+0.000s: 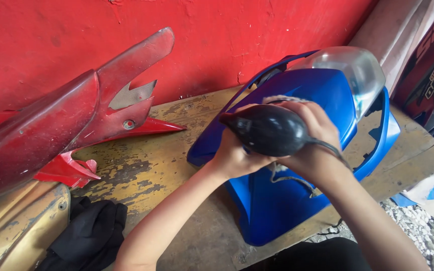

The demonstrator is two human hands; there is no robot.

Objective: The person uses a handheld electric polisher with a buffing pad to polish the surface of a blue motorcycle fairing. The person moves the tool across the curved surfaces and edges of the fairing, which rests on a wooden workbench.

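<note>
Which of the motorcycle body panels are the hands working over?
The glossy blue plastic fairing with a clear headlight lens, under both hands; the dusty dark-red panels lean untouched against the red wall.

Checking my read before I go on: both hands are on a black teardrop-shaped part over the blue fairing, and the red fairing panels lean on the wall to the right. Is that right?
Not quite. In the head view the red fairing panels lean on the wall to the left, not the right. The rest holds: the left hand and right hand hold the black teardrop-shaped part over the blue fairing.
</note>
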